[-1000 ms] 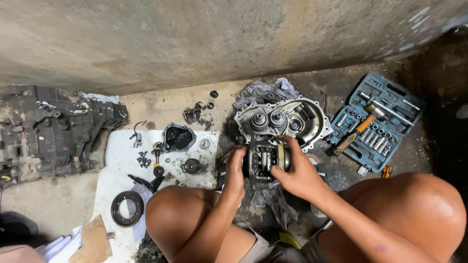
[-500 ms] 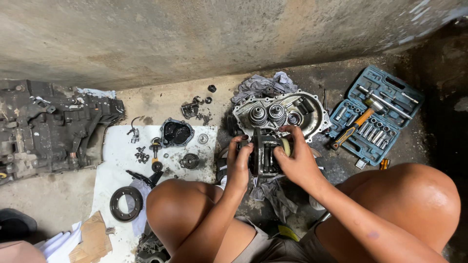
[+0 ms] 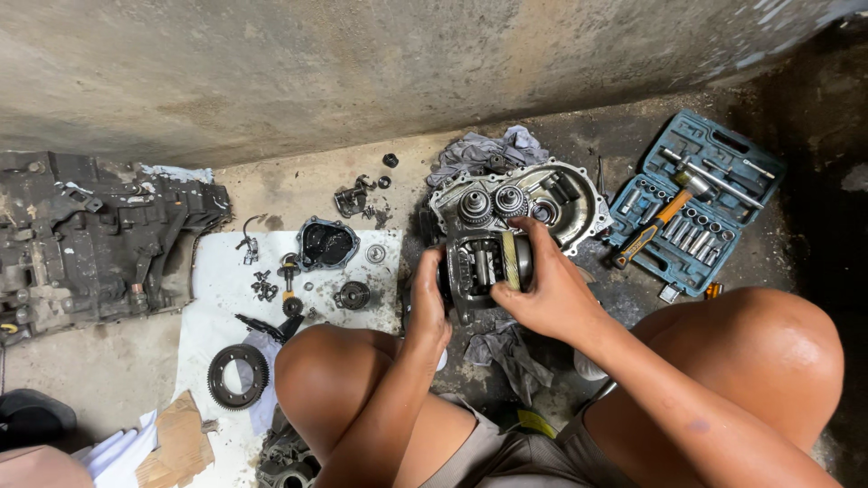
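A greasy metal gearbox housing [image 3: 579, 212] with two gear clusters [image 3: 493, 203] lies on the floor ahead of my knees. In front of it stands a dark differential assembly [image 3: 479, 271]. My left hand [image 3: 427, 303] grips its left side. My right hand [image 3: 542, 285] wraps its right side, fingers over a yellowish ring on it. Both knees frame the work.
A white sheet [image 3: 217, 307] at left carries a black cover [image 3: 325, 244], small bolts and a large ring gear [image 3: 238, 376]. A dark gearbox casing [image 3: 86, 239] sits far left. An open blue socket set [image 3: 692, 212] with an orange-handled tool lies right. Rags [image 3: 488, 146] and a concrete wall lie beyond.
Both hands stay on the differential assembly, with slight shifts of grip. The view has drifted a little, so the parts sit marginally differently in frame.
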Tool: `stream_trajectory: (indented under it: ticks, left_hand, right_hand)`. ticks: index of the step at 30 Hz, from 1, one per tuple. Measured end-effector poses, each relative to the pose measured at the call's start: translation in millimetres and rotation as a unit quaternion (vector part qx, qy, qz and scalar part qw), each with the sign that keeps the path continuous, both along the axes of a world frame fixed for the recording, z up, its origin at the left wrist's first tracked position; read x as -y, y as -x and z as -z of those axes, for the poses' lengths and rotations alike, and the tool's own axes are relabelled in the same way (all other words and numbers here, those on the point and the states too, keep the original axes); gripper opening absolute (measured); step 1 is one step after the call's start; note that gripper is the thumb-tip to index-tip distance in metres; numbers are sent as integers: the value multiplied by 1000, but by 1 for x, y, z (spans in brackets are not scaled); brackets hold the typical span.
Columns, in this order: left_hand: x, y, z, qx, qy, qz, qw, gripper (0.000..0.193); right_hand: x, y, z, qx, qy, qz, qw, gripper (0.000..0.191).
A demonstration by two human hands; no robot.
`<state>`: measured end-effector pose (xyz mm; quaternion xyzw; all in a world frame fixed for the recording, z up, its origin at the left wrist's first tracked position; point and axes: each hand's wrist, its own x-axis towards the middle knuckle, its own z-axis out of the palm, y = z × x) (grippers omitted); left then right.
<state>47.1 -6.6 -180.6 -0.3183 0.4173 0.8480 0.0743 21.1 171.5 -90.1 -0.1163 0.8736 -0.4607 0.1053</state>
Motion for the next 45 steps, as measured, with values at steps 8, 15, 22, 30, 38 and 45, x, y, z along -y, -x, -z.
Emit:
stream_trajectory:
  ticks: [8,15,22,30,38,45]
  left_hand:
    - [-1,1,2,5,-10,-19,1000,42]
    - [-3,0,11,-67,20,-29,997,34]
    - [-4,-3,16,-109,90,-33,989,24]
    - [-2,2,9,10,-52,-47,997,37]
    - [3,8,-7,-117,72,-26,990,32]
    - [4,13,-12,-129,138,-33,982,36]
  right_hand:
    - [7,2,-9,46,-29,21,998,77]
    - [13,4,-9,41,-27,81,995,62]
    - [20,10,-16,132,-31,143,980,54]
    - [10,5,-12,26,14,46,999,76]
    - [4,6,-7,3,12,3,1000,89]
    - [2,6,-8,6,23,-13,1000,98]
